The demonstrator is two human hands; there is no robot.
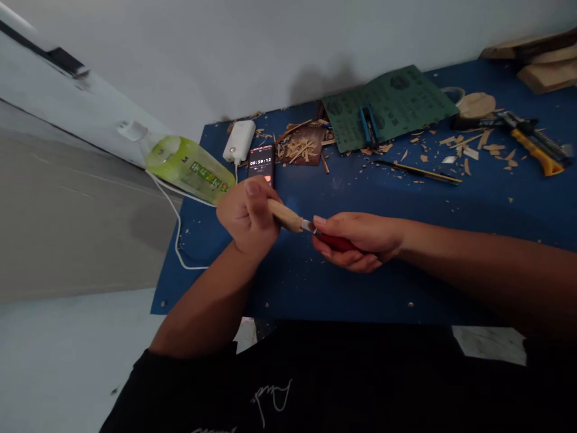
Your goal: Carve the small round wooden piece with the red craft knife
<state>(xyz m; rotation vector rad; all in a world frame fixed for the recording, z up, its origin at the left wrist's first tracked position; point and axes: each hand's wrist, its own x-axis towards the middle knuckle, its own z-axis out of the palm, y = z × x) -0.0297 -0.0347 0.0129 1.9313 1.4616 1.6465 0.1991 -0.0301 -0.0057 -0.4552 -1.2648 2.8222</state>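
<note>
Left hand grips one wooden piece, right hand one red-handled knife.

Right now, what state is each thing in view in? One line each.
Left hand, gripping wooden piece
Right hand, gripping red-handled knife, blade at the wood
Phone, screen lit, showing a timer
Power bank, cable plugged in
Plastic bottle, lying on its side
Sandpaper, lying flat
Yellow utility knife, lying down

Left hand gripping a pale wooden piece, right hand around a red-handled carving knife, blade against the wood, above a blue mat scattered with wood shavings
</note>
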